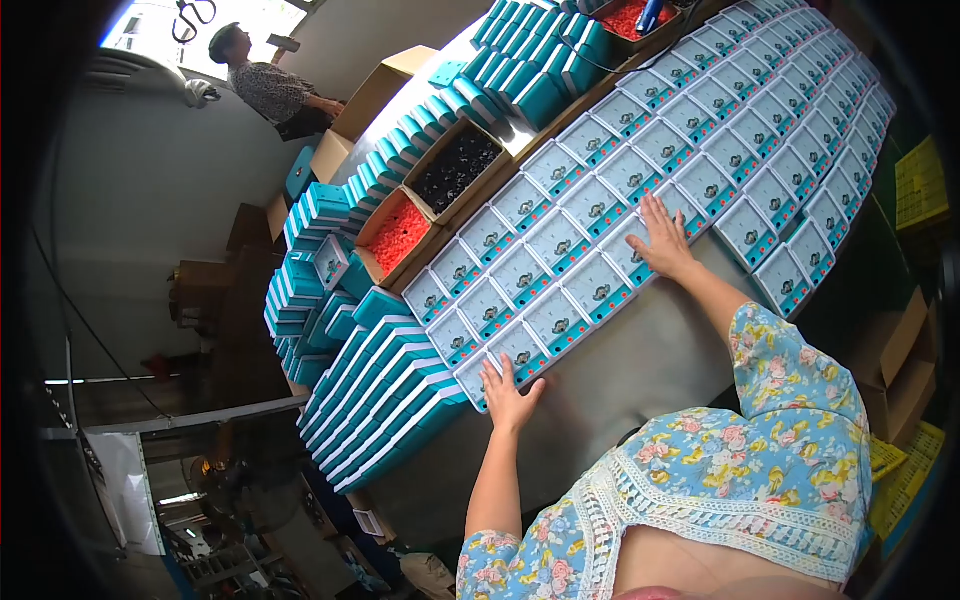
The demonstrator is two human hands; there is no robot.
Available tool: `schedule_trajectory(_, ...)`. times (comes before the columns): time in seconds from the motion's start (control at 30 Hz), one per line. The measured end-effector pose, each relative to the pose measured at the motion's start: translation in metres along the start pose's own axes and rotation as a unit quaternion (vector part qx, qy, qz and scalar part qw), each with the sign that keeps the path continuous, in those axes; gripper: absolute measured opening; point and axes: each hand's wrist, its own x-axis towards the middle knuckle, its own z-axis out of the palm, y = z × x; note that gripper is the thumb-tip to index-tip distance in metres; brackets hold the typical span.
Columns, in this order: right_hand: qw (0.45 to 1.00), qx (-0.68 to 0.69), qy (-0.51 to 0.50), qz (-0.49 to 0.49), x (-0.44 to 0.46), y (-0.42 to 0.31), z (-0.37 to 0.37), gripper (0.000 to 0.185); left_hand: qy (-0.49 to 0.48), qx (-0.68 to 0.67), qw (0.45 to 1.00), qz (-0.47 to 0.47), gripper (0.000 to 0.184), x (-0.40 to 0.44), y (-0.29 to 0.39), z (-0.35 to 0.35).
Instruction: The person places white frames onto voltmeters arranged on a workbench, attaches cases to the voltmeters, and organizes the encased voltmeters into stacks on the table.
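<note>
Flatly, the 2 hands, left hand (512,404) and right hand (665,243), rest spread open on teal-and-white devices (554,318), gripping nothing.

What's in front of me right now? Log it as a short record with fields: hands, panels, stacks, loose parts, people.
Left hand: open, fingers spread over the end of the panel layout
Right hand: open, fingers spread over panels along the near edge
Panels: flat, white and teal with red dots, in close rows
Surface: gray table
Stacks: teal and white pieces beside the panels
Loose parts: red pieces and black pieces, in adjoining cardboard boxes
People: one other person, in the background
</note>
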Motion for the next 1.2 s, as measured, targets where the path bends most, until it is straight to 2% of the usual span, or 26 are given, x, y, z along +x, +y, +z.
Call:
schedule_trajectory(0.07,0.985,0.141,0.095,-0.001,0.005,0.017,0.005,0.092,0.006,0.005,1.000,-0.008,0.104,0.000,0.004,0.003)
schedule_trajectory(0.1,0.984,0.099,0.134,0.061,0.008,0.022,0.015,0.099,0.006,0.010,1.000,-0.012,0.106,-0.001,0.004,0.002)
schedule_trajectory(0.2,0.986,-0.124,0.044,0.104,-0.014,-0.009,0.009,0.107,-0.004,0.007,0.999,-0.031,0.109,-0.005,0.018,-0.001)
schedule_trajectory(0.23,0.988,-0.104,0.078,0.087,-0.013,-0.007,0.013,0.114,-0.020,0.005,0.999,-0.034,0.111,-0.004,0.017,-0.001)
schedule_trajectory(0.33,0.986,-0.136,0.001,0.097,-0.017,-0.012,-0.002,0.115,-0.059,0.018,0.998,-0.021,0.112,-0.010,0.015,-0.007)
schedule_trajectory(0.37,0.986,-0.142,0.012,0.084,-0.019,-0.009,0.000,0.119,-0.063,0.028,0.997,-0.020,0.112,-0.013,0.017,-0.007)
schedule_trajectory(0.63,0.987,-0.157,-0.013,0.015,-0.030,0.009,-0.002,0.119,-0.075,0.031,0.996,-0.041,0.106,-0.069,0.037,0.002)
schedule_trajectory(0.73,0.986,-0.165,-0.033,-0.005,-0.040,0.010,-0.002,0.119,-0.049,0.022,0.998,-0.019,0.103,-0.103,0.032,0.018)
schedule_trajectory(0.8,0.987,-0.156,-0.034,-0.011,-0.058,0.004,0.002,0.119,-0.019,-0.004,1.000,-0.004,0.099,-0.122,0.016,0.029)
schedule_trajectory(0.93,0.991,-0.111,-0.070,0.003,-0.136,-0.034,0.015,0.112,0.037,-0.076,0.995,-0.056,0.105,-0.168,-0.040,0.033)
schedule_trajectory(1.07,0.988,-0.101,-0.114,-0.018,-0.229,-0.096,0.046,0.110,0.084,-0.003,0.992,-0.099,0.088,-0.193,-0.134,0.037)
schedule_trajectory(1.13,0.988,-0.087,-0.125,-0.040,-0.259,-0.114,0.052,0.104,0.107,0.029,0.986,-0.122,0.086,-0.200,-0.168,0.036)
schedule_trajectory(1.2,0.988,-0.054,-0.134,-0.057,-0.275,-0.119,0.057,0.102,0.130,-0.042,0.988,-0.078,0.086,-0.201,-0.201,0.040)
